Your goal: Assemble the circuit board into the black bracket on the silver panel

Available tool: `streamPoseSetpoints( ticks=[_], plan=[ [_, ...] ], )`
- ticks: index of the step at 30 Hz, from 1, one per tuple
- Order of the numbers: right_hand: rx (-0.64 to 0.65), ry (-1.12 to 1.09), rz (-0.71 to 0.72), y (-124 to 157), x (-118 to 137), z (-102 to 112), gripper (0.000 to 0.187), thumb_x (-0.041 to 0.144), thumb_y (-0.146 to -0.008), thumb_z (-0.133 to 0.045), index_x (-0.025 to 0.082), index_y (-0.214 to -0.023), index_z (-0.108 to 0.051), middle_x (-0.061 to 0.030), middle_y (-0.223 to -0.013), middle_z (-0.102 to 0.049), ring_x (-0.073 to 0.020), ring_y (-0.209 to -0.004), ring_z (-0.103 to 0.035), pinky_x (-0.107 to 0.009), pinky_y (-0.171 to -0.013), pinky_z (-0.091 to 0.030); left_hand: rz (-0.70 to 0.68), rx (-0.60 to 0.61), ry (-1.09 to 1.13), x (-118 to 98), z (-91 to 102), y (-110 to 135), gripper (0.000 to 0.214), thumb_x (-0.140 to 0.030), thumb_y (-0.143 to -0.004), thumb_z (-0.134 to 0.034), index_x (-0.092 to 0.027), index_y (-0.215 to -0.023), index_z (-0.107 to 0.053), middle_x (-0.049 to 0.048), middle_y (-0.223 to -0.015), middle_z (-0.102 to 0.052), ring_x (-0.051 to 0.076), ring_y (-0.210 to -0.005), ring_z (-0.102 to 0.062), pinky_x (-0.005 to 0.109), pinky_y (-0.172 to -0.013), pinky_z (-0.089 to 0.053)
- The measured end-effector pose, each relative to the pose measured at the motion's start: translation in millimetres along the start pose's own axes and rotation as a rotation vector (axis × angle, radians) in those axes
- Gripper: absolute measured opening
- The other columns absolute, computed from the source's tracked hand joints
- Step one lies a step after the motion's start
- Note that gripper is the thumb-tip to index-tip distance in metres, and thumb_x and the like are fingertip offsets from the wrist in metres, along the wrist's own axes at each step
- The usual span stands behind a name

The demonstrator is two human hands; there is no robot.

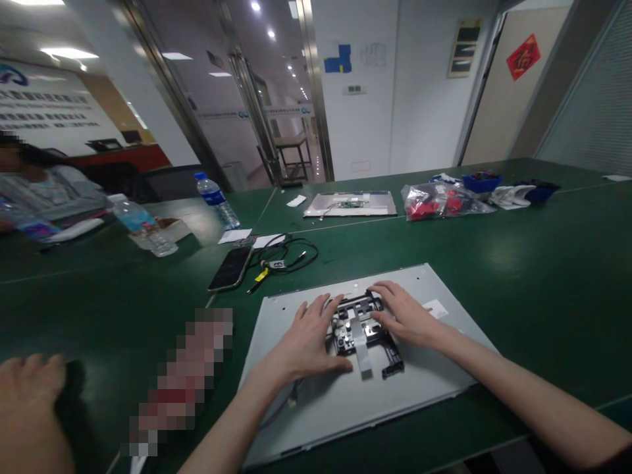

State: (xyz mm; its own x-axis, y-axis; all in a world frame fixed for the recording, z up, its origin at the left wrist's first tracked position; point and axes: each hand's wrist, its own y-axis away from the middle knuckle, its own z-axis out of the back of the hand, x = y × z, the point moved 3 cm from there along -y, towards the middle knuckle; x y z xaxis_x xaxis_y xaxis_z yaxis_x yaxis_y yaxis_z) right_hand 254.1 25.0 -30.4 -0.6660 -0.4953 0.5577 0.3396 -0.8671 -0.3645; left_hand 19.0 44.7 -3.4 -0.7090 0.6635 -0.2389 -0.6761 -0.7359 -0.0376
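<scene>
Fingers of the left hand (310, 339) and right hand (409, 317) spread wide at either side of the frame (374, 329), which lies on the panel (419, 372); uneven pushing could skew it or crease the strip (362, 352).

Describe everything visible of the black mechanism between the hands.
The mechanism has an open black frame, apparently plastic, around small silvery parts. A grey strip crosses it toward the near side. It lies flat on the pale panel, a black arm extending at lower right. The left hand spreads along its left side; the right hand meets its upper right corner.
</scene>
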Motion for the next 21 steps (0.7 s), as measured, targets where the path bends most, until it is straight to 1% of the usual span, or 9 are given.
streamPoseSetpoints(
  ticks=[3,5,7,10,12,15,18,21],
  plan=[
    [0.04,-0.02,0.136,4,26,3,0.048,0.04,-0.091,-0.061,0.021,-0.133,-0.047,-0.0133,-0.135,-0.051,-0.0287,-0.126,-0.047,-0.049,-0.109,-0.039,-0.004,-0.02,0.028,0,-0.4,-1,0.112,-0.061,-0.06,-0.079,-0.025,-0.151,-0.025,0.0163,-0.143,-0.046,0.04,-0.13,-0.045,0.059,-0.11,-0.032],
    [0.06,-0.044,0.212,6,39,2,0.047,0.039,-0.088,-0.066,0.021,-0.128,-0.051,-0.0123,-0.131,-0.055,-0.0283,-0.123,-0.049,-0.049,-0.107,-0.04,-0.011,-0.021,0.047,0,0.1,-2,0.108,-0.059,-0.063,-0.078,-0.025,-0.15,-0.026,0.0153,-0.141,-0.048,0.038,-0.129,-0.046,0.056,-0.11,-0.034],
    [0.067,-0.054,0.238,7,46,-1,0.043,0.036,-0.085,-0.068,0.022,-0.123,-0.054,-0.0115,-0.13,-0.055,-0.0281,-0.121,-0.05,-0.049,-0.105,-0.041,-0.014,-0.014,0.06,1,0.5,-3,0.107,-0.058,-0.064,-0.078,-0.024,-0.15,-0.026,0.0157,-0.142,-0.047,0.037,-0.129,-0.045,0.055,-0.11,-0.035],
    [0.068,-0.041,0.204,7,47,-7,0.034,0.032,-0.083,-0.07,0.024,-0.115,-0.059,-0.01,-0.131,-0.054,-0.0276,-0.121,-0.049,-0.05,-0.103,-0.041,-0.028,-0.014,0.073,3,0.5,-2,0.107,-0.056,-0.063,-0.079,-0.024,-0.15,-0.026,0.0157,-0.142,-0.046,0.037,-0.128,-0.045,0.055,-0.109,-0.036],
    [0.069,-0.029,0.169,8,45,-11,0.032,0.027,-0.081,-0.071,0.023,-0.111,-0.061,-0.0097,-0.131,-0.054,-0.0272,-0.122,-0.049,-0.05,-0.104,-0.04,-0.037,-0.013,0.074,3,-0.2,-2,0.108,-0.057,-0.063,-0.079,-0.024,-0.15,-0.026,0.0158,-0.142,-0.046,0.037,-0.128,-0.045,0.055,-0.109,-0.036],
    [0.081,-0.03,0.138,8,42,-15,0.035,0.021,-0.076,-0.073,0.023,-0.11,-0.062,-0.0098,-0.132,-0.053,-0.0275,-0.123,-0.047,-0.05,-0.105,-0.039,-0.044,0.001,0.074,3,-1.4,-2,0.108,-0.058,-0.064,-0.079,-0.024,-0.15,-0.024,0.0158,-0.143,-0.045,0.037,-0.129,-0.044,0.055,-0.11,-0.035],
    [0.098,-0.053,0.111,8,38,-18,0.039,0.019,-0.074,-0.074,0.023,-0.111,-0.062,-0.0095,-0.134,-0.051,-0.028,-0.125,-0.046,-0.051,-0.105,-0.039,-0.041,0.001,0.063,2,-0.2,-2,0.11,-0.059,-0.063,-0.08,-0.023,-0.15,-0.024,0.0157,-0.145,-0.044,0.037,-0.13,-0.044,0.057,-0.112,-0.032],
    [0.124,-0.075,0.097,8,34,-20,0.043,0.021,-0.073,-0.077,0.023,-0.113,-0.062,-0.01,-0.134,-0.05,-0.0284,-0.125,-0.045,-0.05,-0.106,-0.038,-0.05,-0.056,0.054,-2,4.9,-2,0.108,-0.065,-0.059,-0.08,-0.023,-0.146,-0.031,0.0153,-0.145,-0.043,0.038,-0.131,-0.042,0.058,-0.112,-0.031]
  ],
)
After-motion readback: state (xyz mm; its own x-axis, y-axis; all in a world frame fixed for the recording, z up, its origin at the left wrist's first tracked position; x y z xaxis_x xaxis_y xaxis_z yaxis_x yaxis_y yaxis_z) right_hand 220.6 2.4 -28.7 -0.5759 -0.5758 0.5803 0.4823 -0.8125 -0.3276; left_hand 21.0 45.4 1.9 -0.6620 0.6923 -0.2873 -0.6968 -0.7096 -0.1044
